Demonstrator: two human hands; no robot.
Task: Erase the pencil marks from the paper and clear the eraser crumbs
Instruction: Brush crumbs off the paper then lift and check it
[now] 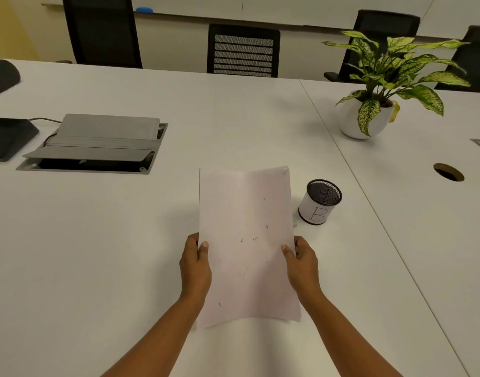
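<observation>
Paper [244, 213] held over the white table [124, 240], both hands clamped on its long sides.
The likeliest slip, as I judge it, is a tilt. The sheet is limp and its near edge already bows, so an uneven lift or a sharp shake could slide the crumbs back onto the table, crease the paper, or swing its right side into the cup. The sheet lies between the hands: the left hand [195, 265] pinches the left edge and the right hand [303, 263] the right edge, thumbs on top, around its lower half. The mesh cup [319, 202] marked B stands just beside the sheet's right edge, beyond the right hand. Dark eraser crumbs [241, 240] lie scattered mostly between the two thumbs. No pencil marks can be made out.
</observation>
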